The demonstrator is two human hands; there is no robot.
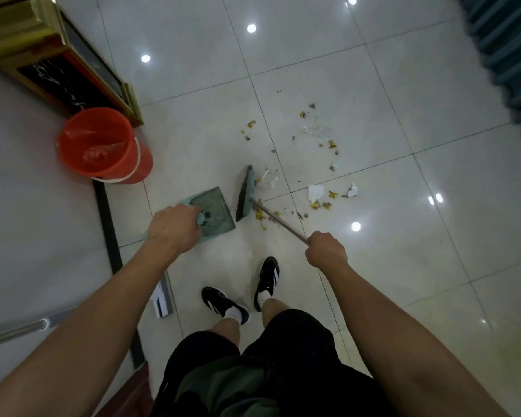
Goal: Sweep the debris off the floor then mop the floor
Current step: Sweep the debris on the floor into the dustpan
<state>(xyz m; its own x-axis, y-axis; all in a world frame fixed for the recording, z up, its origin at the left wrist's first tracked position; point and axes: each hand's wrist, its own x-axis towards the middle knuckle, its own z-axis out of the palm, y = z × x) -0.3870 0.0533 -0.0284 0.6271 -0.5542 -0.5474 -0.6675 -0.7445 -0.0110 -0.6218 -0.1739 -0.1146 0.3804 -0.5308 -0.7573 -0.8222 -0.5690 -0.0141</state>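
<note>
The left hand (175, 227) gripped the dustpan (214, 215); the right hand (325, 249) clenched the broom (247, 194). A hard stroke risked flicking debris (319, 139) past the pan.

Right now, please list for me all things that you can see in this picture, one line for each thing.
dustpan: one, green, on the floor ahead of the feet
broom: one, green head, wooden handle, beside the dustpan
debris: many scraps, yellow, white and grey, scattered on the floor right of the broom
bucket: one, red-orange, lined with a bag, on the floor at left
cabinet: one, dark panels with gold trim, upper left
floor: pale glossy tiles
mop: one, flat head, metal pole, lower left
shoes: two, black with white stripes
left hand: grips the dustpan's handle
right hand: grips the broom's handle
</note>
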